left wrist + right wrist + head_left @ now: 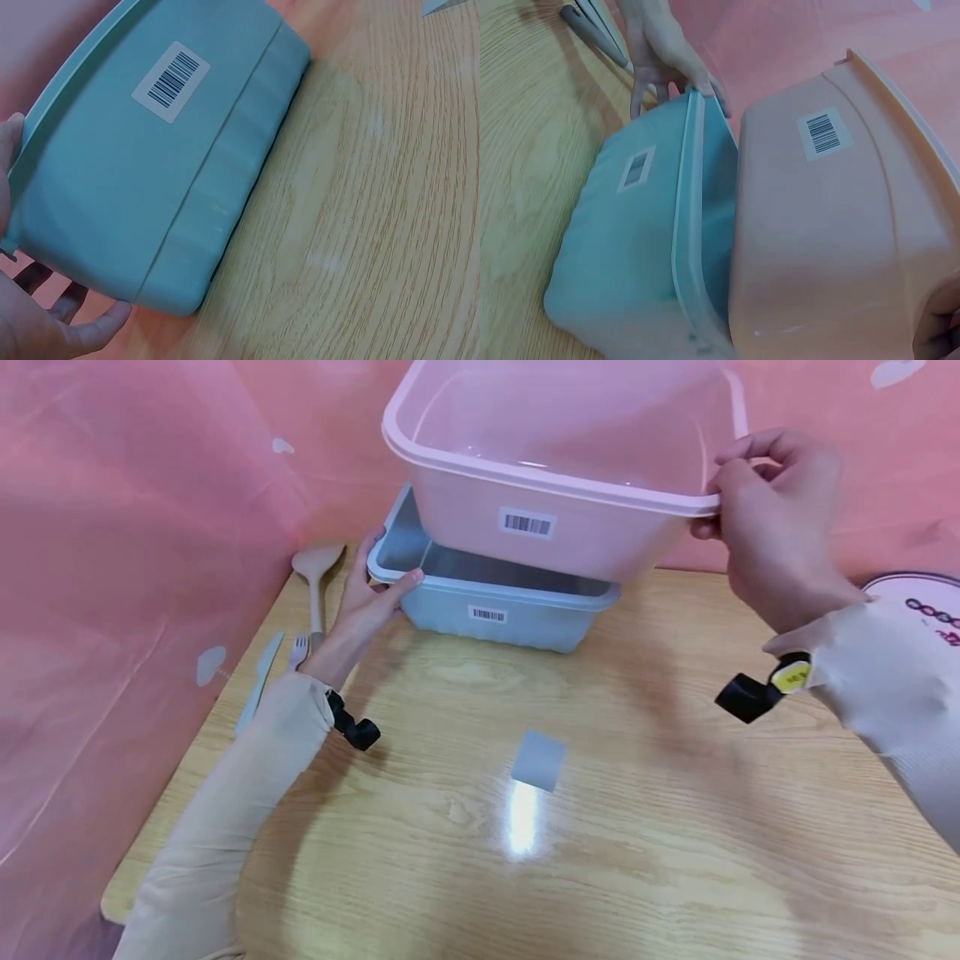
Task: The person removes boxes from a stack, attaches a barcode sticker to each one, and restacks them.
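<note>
A pink plastic bin [600, 527] with a barcode label is raised and tilted above a light blue bin [517, 618], its lower part over the blue bin's opening. My right hand [783, 518] pinches the pink bin's rim at the right corner. At the blue bin's left corner, my left hand [367, 606] holds the rim, the thumb on the front edge. The left wrist view shows the blue bin [150, 187] standing on the table beside the fingers. In the right wrist view, the pink bin [810, 217] and blue bin [630, 240] appear side by side.
On the wooden table [450, 877], a beige spoon-like utensil [317, 564], a fork [298, 652] and a pale green knife [260, 681] lie at the left. A small grey square piece [538, 761] is mid-table. A round white patterned item [922, 589] lies at right. Pink cloth [135, 568] hangs behind.
</note>
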A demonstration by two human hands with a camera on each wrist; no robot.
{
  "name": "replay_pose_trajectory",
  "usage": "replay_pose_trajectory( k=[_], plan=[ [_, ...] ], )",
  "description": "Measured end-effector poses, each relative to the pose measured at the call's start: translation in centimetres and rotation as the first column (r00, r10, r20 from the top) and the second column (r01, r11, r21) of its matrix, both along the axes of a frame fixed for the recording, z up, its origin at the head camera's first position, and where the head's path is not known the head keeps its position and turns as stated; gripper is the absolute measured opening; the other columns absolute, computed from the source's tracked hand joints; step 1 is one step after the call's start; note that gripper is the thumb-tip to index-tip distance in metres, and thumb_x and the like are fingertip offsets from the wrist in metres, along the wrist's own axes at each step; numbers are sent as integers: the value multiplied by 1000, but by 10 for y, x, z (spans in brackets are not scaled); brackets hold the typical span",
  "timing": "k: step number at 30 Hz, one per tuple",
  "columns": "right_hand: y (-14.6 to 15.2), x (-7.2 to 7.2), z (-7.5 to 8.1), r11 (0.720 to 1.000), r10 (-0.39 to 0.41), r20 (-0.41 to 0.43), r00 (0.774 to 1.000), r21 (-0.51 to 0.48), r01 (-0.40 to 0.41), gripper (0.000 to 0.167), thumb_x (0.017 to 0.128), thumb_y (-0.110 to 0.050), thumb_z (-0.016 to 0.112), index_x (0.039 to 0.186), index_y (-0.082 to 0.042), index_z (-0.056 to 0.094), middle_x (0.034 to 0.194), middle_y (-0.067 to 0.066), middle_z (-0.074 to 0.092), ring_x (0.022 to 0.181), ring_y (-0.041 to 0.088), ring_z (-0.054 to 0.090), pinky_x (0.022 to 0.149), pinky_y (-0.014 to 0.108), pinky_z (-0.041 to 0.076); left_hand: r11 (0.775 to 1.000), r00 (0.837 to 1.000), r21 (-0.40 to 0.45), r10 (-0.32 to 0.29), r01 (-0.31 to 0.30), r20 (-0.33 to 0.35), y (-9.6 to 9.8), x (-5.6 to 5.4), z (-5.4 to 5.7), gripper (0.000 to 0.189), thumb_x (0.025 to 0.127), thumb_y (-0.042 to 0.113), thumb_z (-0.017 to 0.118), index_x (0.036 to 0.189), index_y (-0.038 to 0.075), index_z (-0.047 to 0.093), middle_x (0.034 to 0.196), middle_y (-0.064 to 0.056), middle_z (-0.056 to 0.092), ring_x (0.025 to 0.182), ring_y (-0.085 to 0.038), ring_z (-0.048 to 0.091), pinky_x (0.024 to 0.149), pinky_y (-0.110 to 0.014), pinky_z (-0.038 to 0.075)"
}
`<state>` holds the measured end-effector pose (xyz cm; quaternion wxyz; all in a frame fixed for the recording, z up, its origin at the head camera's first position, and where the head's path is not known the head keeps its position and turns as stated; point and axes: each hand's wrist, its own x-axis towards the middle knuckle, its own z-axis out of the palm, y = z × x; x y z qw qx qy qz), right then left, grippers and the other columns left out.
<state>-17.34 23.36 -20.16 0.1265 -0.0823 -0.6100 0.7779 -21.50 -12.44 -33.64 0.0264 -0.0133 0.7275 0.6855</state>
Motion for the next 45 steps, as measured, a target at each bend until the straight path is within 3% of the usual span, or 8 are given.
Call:
replay_pose_trajectory(
  k=[6,11,18,24,33,41,45],
  plan=[
    [-28,-6,-9,995,33,-3,999,93,-33,15,89,8,45,89,-2,56,76,8,52,47,14,53,41,21,47,999,1000,-38,20,-19,14,-3,4,-6,83,86,24,73,148,46,22,154,2,29,131,-27,44,101,-47,47],
    [-43,-6,-22,981,47,12,999,189,-48,13,90,2,45,92,-5,56,76,8,49,47,13,51,43,20,49,999,1000,-49,7,-7,-14,-4,7,-14,85,87,22,73,150,42,20,156,2,27,132,-29,43,100,-48,48],
    [-49,-5,-40,918,37,42,998,392,-51,13,93,-6,45,99,-8,57,73,5,49,48,11,52,48,21,52,994,999,-109,5,-10,-48,-4,7,-24,90,86,27,73,153,34,14,159,1,24,140,-23,33,111,-46,38],
    [-49,-11,-58,915,30,15,999,403,-33,12,91,-4,46,94,-8,57,68,1,50,45,8,51,47,20,51,988,995,-157,-3,-13,-97,-3,4,-31,86,87,31,73,153,32,17,159,2,26,142,-20,32,115,-44,32],
    [-47,-21,-88,881,12,27,1000,472,-23,10,92,-7,48,95,-4,57,65,-2,50,47,6,51,48,20,51,993,988,-116,-25,7,-152,0,-7,-37,86,88,22,72,154,28,18,158,-5,30,140,-23,36,115,-40,34],
    [-46,-34,-108,894,51,98,994,440,-89,17,90,-4,49,103,2,56,64,-5,47,49,4,48,48,18,49,990,990,-142,-31,12,-136,3,1,-20,79,89,19,69,153,19,22,151,-12,37,126,-25,46,101,-34,45],
    [-48,-41,-111,896,85,107,991,426,-123,15,90,-4,49,103,1,56,66,-3,46,49,4,48,49,18,50,990,992,-141,-20,2,-123,2,-1,-20,81,89,19,70,153,20,21,152,-11,36,129,-24,44,105,-37,43]
  ],
)
